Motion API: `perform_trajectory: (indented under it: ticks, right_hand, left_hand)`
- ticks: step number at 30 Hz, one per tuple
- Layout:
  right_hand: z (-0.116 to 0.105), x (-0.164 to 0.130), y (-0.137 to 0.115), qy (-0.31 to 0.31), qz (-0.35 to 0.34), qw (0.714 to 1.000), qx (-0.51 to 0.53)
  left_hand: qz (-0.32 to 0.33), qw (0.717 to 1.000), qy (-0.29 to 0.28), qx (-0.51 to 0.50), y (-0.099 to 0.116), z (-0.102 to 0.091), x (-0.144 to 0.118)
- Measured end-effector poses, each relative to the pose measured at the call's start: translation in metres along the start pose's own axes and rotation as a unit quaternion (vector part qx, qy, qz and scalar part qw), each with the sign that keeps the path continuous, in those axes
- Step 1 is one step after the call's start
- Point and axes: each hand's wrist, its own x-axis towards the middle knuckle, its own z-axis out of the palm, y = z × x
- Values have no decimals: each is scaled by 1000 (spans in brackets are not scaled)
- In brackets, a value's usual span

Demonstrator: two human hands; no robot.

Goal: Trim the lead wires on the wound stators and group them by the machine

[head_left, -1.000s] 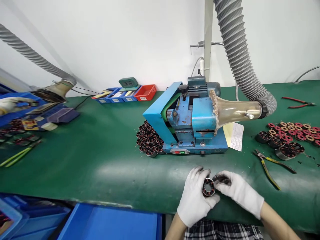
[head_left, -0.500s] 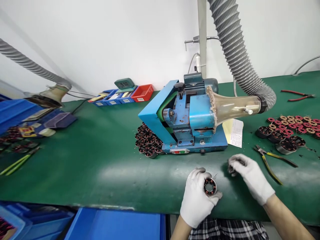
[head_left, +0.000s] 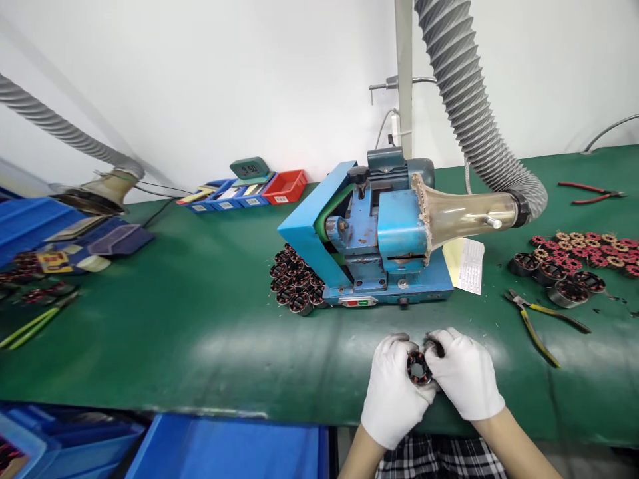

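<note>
Head view: my right hand (head_left: 465, 382) has come back in from about 2 o'clock, where it was out on the bench (head_left: 200, 319) half a second ago, and now meets my left hand (head_left: 393, 392) at the near edge. Both gloved hands close around one stator (head_left: 418, 367), a small ring with copper windings. The left hand curls around it from the left; the right hand's fingers press in from the right, and I cannot tell whether they carry a second piece. I judge the work is back to two-handed handling of this stator.

At 12 o'clock from the hands stands the blue machine (head_left: 379, 239), a hose (head_left: 469, 113) running to its funnel. A pile of stators (head_left: 295, 283) lies at its left foot. Pliers (head_left: 536, 322) lie at 2 o'clock, with more stators (head_left: 564, 276) beyond.

Writing: the green display (head_left: 249, 167) at the back reads "9:50", as far as I can tell. The paper slip (head_left: 466, 265) beside the machine carries print too small to read.
</note>
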Motion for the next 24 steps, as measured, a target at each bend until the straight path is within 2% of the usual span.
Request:
perform_trajectory:
  ticks: [4,9,11,15,18,21,24]
  right_hand:
    - [7,1,-2,29,-14,999,-28]
    - [11,3,2,59,-2,998,-8]
    - [0,9,14,91,30,995,5]
    - [-34,26,42,169,146,974,35]
    - [-38,25,43,103,104,980,135]
    - [-18,10,28,-11,36,969,246]
    - [1,-8,16,-71,-8,965,252]
  left_hand:
    - [-2,1000,2,8,5,4,7]
    - [3,1000,26,6,8,7,9]
    - [-5,1000,27,4,4,5,3]
    - [-54,997,58,20,-8,1,-14]
    - [-83,992,85,43,-10,5,-17]
    - [-84,991,93,52,-6,9,-12]
    - [-76,996,50,2,-5,-2,-7]
